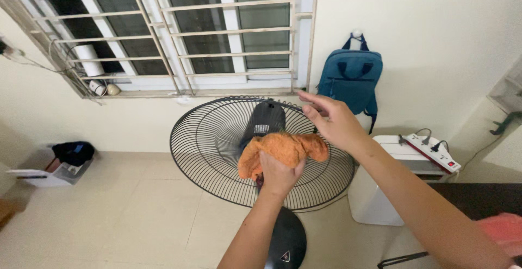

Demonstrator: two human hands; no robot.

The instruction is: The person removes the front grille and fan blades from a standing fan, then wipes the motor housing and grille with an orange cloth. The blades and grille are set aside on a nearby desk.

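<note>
- Left hand [278,174] fingers closed, gripping orange cloth [283,150] (bunched) at the fan guard [209,144] centre.
- Right hand [333,119] fingers loosely open, touching the guard rim at two o'clock.
- Blue backpack [349,79] hangs beyond, at one o'clock.

cloth [283,150] on fan grille [212,149] ctr | backpack [350,79] behind-R on wall | power strip [432,150] R
</note>
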